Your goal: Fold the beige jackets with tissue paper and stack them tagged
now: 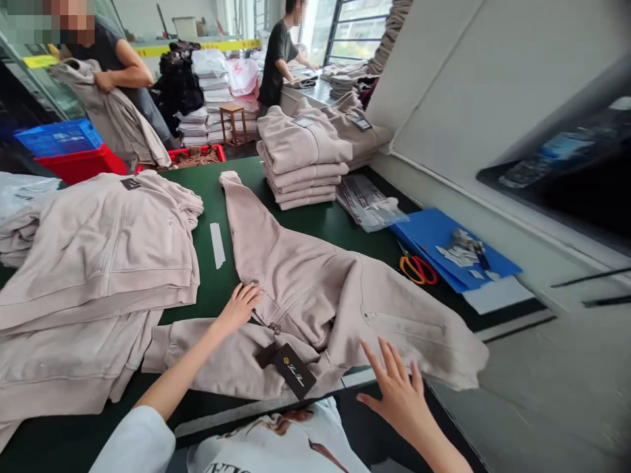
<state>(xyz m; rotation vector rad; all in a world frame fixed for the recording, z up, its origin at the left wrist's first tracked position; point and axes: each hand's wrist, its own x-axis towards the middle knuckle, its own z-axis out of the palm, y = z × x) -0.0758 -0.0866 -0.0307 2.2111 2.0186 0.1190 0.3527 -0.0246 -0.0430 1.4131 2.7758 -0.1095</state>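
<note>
A beige zip jacket lies spread across the green table, one sleeve stretching toward the far side and another toward the left. My left hand rests on the jacket near its collar, fingers apart. Just over the jacket's near right edge, my right hand is held with its fingers spread and nothing in it; whether it touches the cloth I cannot tell. Between the hands a black hang tag with gold and white print lies on the near sleeve.
Beige jackets are piled at the left. Folded jackets form a stack at the back. At the right are orange-handled scissors, a blue folder and plastic bags. Two people stand beyond the table.
</note>
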